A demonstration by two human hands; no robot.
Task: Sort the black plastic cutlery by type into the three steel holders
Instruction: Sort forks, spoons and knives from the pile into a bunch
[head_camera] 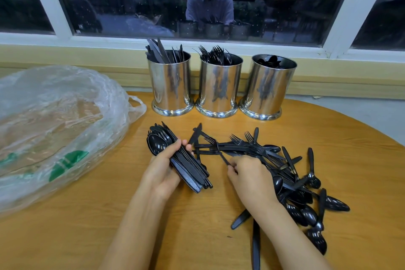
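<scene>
Head camera view, looking down over a wooden desk at two bare forearms reaching forward.

Nearest, one knife lies alone between the arms, at the bottom edge.

The left hand has its fingers and thumb wrapped round a bundle of black cutlery. It is gripped by the handles, with the spoon bowls pointing away towards the far left.

The right hand pinches the handle end of a single fork between thumb and fingertips. The tines point away, and the fork lies across other pieces.

To the right sprawls the unsorted pile, a tangle of glossy spoons, forks and knives lying crossed over one another.

These pieces look light, stiff and smooth, so they probably slip easily and snag on each other. The handle seems the safest place to grip. The thin tines are likely the weakest part.

On the left sits a crumpled clear plastic bag with green print.

Further back, three shiny steel cylinders stand in a row, close together. The left holder has knives, the middle holder forks, and the right holder spoons.

Behind them a dark window faintly reflects the seated person.
</scene>
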